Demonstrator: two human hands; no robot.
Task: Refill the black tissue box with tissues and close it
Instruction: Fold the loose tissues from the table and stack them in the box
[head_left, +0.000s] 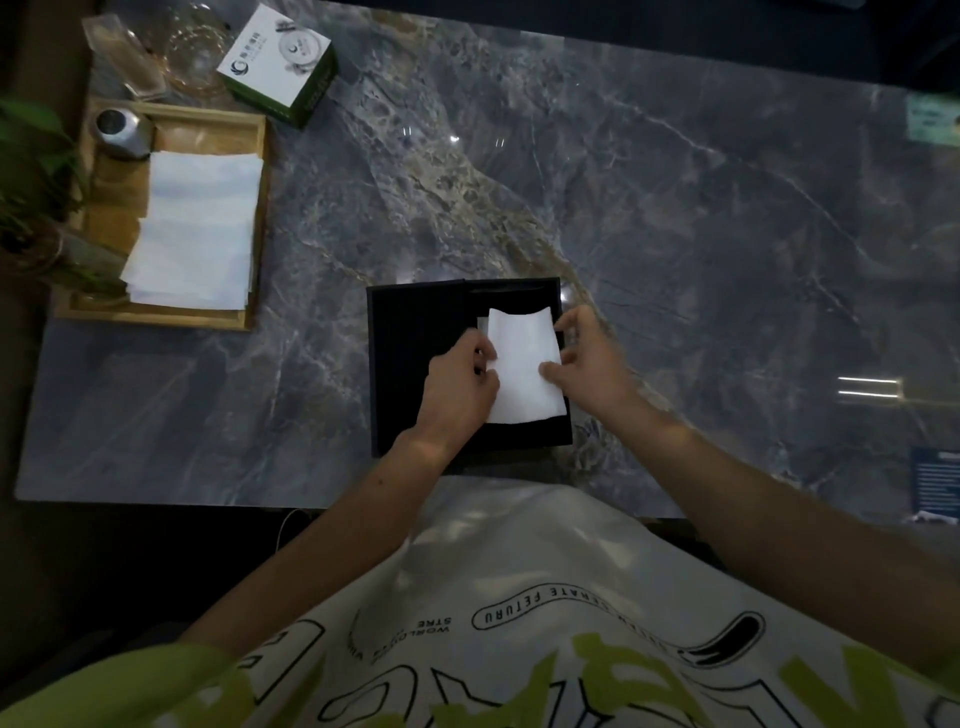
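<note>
Black tissue box (410, 364), white tissue (524, 369), grey veined marble table (675, 234), tan wooden tray (156, 317)

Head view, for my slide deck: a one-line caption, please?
Left hand and right hand hold a white tissue over the open black tissue box.

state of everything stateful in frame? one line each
black tissue box: open, not yet closed
tissue: held over the box
left hand: pinching tissue's left edge
right hand: pinching tissue's right edge
tissue stack: lying flat on wooden tray
green-white carton: closed
</note>
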